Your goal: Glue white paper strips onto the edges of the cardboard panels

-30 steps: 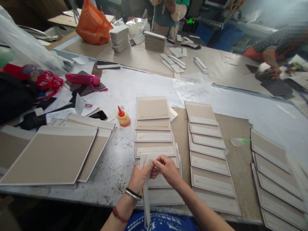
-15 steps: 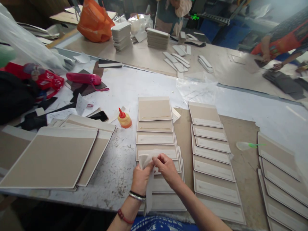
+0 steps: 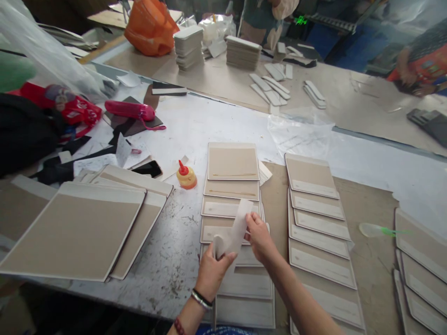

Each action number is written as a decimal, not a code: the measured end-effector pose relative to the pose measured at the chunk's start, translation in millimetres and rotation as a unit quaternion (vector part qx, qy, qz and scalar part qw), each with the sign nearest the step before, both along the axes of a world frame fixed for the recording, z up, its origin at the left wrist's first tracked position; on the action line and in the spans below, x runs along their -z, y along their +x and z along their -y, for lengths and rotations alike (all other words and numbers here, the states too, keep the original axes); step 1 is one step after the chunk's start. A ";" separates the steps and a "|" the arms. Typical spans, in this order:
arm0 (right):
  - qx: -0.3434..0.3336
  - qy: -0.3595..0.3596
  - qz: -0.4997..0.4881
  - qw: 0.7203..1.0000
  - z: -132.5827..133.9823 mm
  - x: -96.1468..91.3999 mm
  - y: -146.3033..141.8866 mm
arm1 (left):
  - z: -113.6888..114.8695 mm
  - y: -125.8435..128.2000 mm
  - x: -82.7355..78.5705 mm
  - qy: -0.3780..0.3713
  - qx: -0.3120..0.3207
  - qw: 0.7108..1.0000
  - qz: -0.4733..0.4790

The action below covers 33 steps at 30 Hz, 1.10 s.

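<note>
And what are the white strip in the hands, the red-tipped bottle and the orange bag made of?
White strip: probably matte paper or cloth; it's thin, without shine. Bottle: probably smooth plastic; its yellowish body looks partly see-through. Orange bag: likely thin plastic, slightly shiny and creased.

PLACE: workshop | rows of overlapping panels | squeeze bottle | stacked boards | co-worker at long table

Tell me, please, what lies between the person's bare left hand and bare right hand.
In the head view, a pale, flat, flexible strip spans the gap between the left hand and the right hand.
</note>
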State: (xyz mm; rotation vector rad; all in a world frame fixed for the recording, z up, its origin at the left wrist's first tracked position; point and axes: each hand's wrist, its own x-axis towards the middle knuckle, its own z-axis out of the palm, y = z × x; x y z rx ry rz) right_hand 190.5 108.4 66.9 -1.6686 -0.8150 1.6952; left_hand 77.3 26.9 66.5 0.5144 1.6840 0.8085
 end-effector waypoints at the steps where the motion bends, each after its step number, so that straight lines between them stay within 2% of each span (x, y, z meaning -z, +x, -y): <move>1: -0.014 -0.013 -0.010 1.000 -13.7 -2.2 2.6 | 0.3 -3.3 0.1 0.004 0.019 1.000 0.008; 4: -0.138 -0.008 0.006 0.990 -57.2 -7.0 4.3 | -5.8 -19.1 -2.1 0.036 0.089 0.995 -0.030; 6: -0.277 0.057 0.091 0.955 -84.5 -7.2 -1.9 | -16.8 -31.5 -5.3 0.067 0.158 0.979 -0.108; 8: -0.419 0.153 0.215 0.869 -108.1 -5.0 -13.7 | -32.2 -42.0 -8.1 0.103 0.211 0.948 -0.216; 10: -0.509 0.216 0.300 0.777 -126.9 -1.6 -28.3 | -49.5 -49.2 -8.2 0.142 0.236 0.905 -0.325; 11: -0.532 0.226 0.321 0.750 -134.3 0.4 -35.6 | -57.9 -51.5 -6.7 0.158 0.244 0.884 -0.367; 12: -0.545 0.226 0.331 0.736 -140.5 2.4 -42.2 | -65.6 -53.2 -4.1 0.168 0.253 0.866 -0.397; 15: -0.563 0.219 0.342 0.720 -152.2 8.3 -56.4 | -83.1 -56.4 7.6 0.195 0.276 0.833 -0.438; 18: -0.578 0.216 0.357 0.701 -156.8 13.3 -62.5 | -92.7 -59.2 18.8 0.210 0.287 0.820 -0.449; 23: -0.588 0.208 0.390 0.677 -158.3 17.5 -65.6 | -101.2 -62.6 26.0 0.210 0.301 0.824 -0.433; 33: -0.604 0.214 0.415 0.645 -157.6 14.8 -72.4 | -111.3 -64.9 25.0 0.194 0.338 0.824 -0.412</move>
